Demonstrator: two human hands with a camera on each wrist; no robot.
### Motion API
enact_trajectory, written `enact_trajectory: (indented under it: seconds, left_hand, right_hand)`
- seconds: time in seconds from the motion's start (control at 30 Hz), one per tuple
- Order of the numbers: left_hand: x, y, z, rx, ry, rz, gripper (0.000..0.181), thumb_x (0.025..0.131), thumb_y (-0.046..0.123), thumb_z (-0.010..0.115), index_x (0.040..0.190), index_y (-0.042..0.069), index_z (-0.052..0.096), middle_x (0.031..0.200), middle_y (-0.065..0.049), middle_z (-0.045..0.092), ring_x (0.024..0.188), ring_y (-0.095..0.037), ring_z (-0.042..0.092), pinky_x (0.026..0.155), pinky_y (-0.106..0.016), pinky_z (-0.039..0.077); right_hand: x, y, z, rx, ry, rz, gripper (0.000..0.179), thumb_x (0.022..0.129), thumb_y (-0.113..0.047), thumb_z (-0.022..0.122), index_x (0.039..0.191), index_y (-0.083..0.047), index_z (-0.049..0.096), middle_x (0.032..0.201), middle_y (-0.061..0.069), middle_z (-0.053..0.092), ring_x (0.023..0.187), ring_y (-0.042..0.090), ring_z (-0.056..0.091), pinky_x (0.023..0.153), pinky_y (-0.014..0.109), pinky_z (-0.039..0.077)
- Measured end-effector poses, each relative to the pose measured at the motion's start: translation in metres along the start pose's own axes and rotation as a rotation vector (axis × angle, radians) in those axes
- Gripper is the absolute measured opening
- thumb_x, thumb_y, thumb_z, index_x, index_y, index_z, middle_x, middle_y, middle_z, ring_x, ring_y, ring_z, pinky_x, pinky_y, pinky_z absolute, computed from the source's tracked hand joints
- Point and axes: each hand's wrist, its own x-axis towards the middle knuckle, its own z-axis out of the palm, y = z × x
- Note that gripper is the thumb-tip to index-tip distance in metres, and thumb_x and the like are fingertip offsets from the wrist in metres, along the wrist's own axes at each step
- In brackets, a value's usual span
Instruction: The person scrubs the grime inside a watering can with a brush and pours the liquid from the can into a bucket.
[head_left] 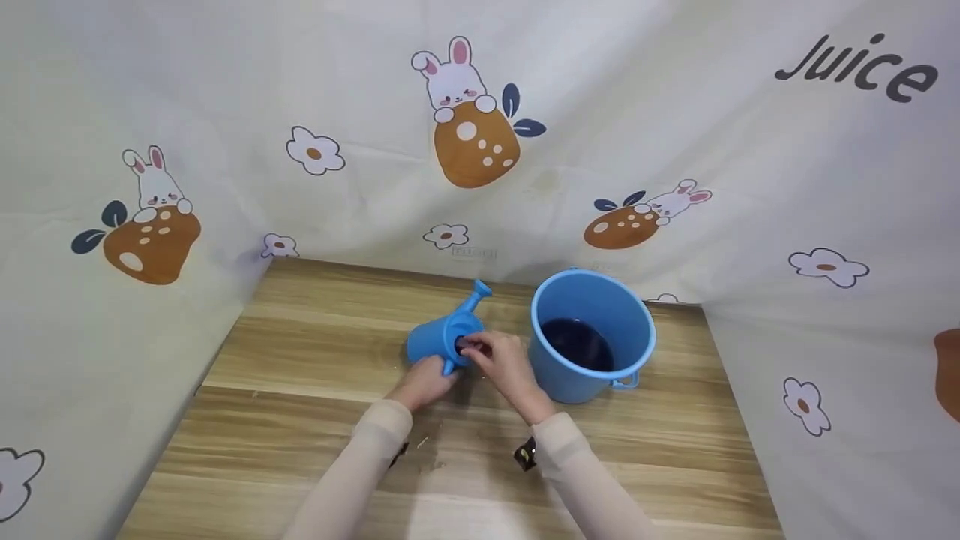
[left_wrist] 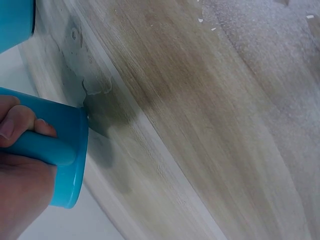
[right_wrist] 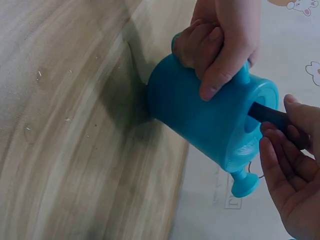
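My left hand [head_left: 424, 382] grips the handle [left_wrist: 42, 147] of a small blue watering can [head_left: 431, 339], with fingers curled round it. The can is tilted over the wooden table, its top opening turned toward the right hand and its spout [right_wrist: 244, 184] pointing away from me. Between the thumb and fingers of my right hand [right_wrist: 295, 175] is a slim dark piece [right_wrist: 272, 116], pinched at one end. Its other end goes inside the can's opening and is hidden there. What the piece is I cannot tell.
A larger blue bucket [head_left: 551, 371] with dark liquid [head_left: 577, 343] in its bottom stands just right of the right hand. Wet spots and drops lie on the wooden tabletop [head_left: 300, 435]. Printed cloth [head_left: 360, 202] hangs along the back and both sides.
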Motion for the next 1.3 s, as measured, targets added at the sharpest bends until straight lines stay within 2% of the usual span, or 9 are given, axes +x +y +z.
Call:
enact_trajectory:
  seconds: [0.13,0.27,0.43,0.63,0.93,1.1,1.3]
  left_hand:
    - [0.0,0.001,0.0,-0.004,-0.012,-0.013,0.039,0.093,0.021,0.058,0.062,0.02,0.035,0.058,0.007,0.031,0.055,-0.011,0.038,0.055,-0.027,0.032]
    - [0.0,0.0,-0.001,-0.007,-0.002,-0.011,0.039,0.093,0.022,0.058,0.062,0.02,0.034,0.059,0.007,0.031,0.056,-0.012,0.039,0.056,-0.027,0.034]
    - [0.0,-0.001,-0.001,-0.012,0.015,0.009,0.04,0.094,0.024,0.057,0.062,0.021,0.032,0.06,0.007,0.029,0.058,-0.013,0.038,0.059,-0.029,0.034]
    - [0.0,0.0,0.001,-0.031,-0.008,-0.001,0.042,0.094,0.024,0.057,0.061,0.02,0.031,0.057,0.008,0.026,0.054,-0.011,0.033,0.057,-0.028,0.031]
    - [0.0,0.0,-0.001,-0.026,0.003,-0.009,0.041,0.094,0.024,0.057,0.062,0.02,0.032,0.059,0.007,0.03,0.059,-0.013,0.04,0.061,-0.03,0.036]
    - [0.0,0.0,0.0,-0.04,0.009,-0.01,0.042,0.094,0.023,0.058,0.061,0.02,0.032,0.058,0.008,0.027,0.055,-0.011,0.036,0.058,-0.028,0.034]
    - [0.0,0.001,-0.002,-0.053,0.024,0.001,0.041,0.093,0.024,0.059,0.061,0.021,0.033,0.057,0.009,0.027,0.056,-0.012,0.037,0.058,-0.028,0.034]
  right_hand:
    - [-0.005,0.003,0.006,0.021,0.059,0.006,0.025,0.084,-0.022,0.078,0.104,-0.007,0.076,0.087,0.006,0.075,0.075,0.015,0.071,0.068,0.027,0.056]
    - [-0.006,0.004,0.008,0.026,0.038,-0.001,0.028,0.084,-0.014,0.078,0.11,-0.005,0.073,0.094,0.01,0.075,0.08,0.018,0.072,0.07,0.026,0.058]
    - [-0.005,0.002,0.005,-0.058,0.03,-0.039,0.023,0.087,-0.004,0.071,0.109,-0.008,0.075,0.097,0.009,0.076,0.084,0.019,0.073,0.074,0.03,0.058]
    - [-0.008,0.006,0.006,-0.166,0.104,-0.151,0.016,0.09,-0.011,0.07,0.105,-0.014,0.078,0.093,0.003,0.077,0.082,0.018,0.074,0.074,0.031,0.058]
    - [-0.015,0.017,0.001,-0.344,0.278,-0.33,0.024,0.08,-0.009,0.08,0.102,-0.018,0.078,0.089,-0.001,0.077,0.077,0.017,0.072,0.068,0.03,0.057]
    - [-0.018,0.021,-0.005,-0.403,0.364,-0.371,0.025,0.075,-0.01,0.084,0.098,-0.019,0.078,0.085,-0.003,0.075,0.074,0.015,0.071,0.064,0.029,0.057]
    - [-0.021,0.025,-0.009,-0.406,0.394,-0.397,0.023,0.074,-0.011,0.084,0.094,-0.018,0.078,0.079,-0.003,0.073,0.069,0.015,0.069,0.061,0.029,0.055]
